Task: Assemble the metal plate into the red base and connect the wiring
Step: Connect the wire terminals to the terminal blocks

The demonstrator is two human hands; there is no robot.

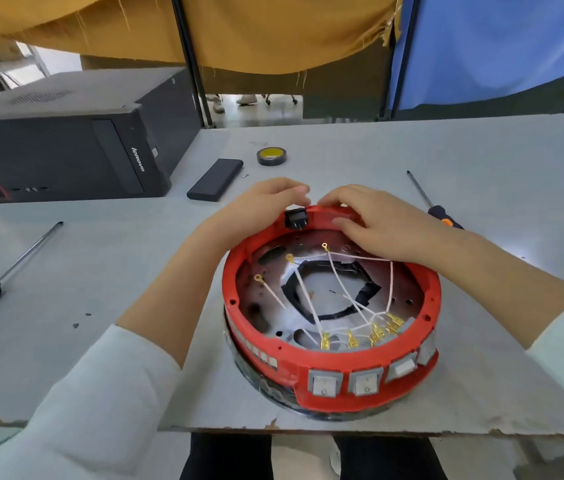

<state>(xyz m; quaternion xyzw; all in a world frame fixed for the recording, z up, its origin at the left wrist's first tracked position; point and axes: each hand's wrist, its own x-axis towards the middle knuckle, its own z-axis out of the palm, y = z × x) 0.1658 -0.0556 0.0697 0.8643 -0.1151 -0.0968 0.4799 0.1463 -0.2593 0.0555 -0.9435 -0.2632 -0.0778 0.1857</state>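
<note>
The red round base (308,362) lies open side up near the table's front edge. Inside it sits the dark metal plate (398,289), crossed by white wires (311,306) with gold terminals. Several grey switches line the base's front wall. A black socket (295,218) sits in the far rim. My left hand (259,209) curls over the far rim from outside, next to the socket. My right hand (367,220) grips the far rim just right of it, thumb inside, fingers over the top.
A black computer case (65,143) stands at the back left. A black power bank (216,179) and a tape roll (271,156) lie behind the base. One screwdriver (6,271) lies left, another (436,206) right. Small screws (81,320) lie left of the base.
</note>
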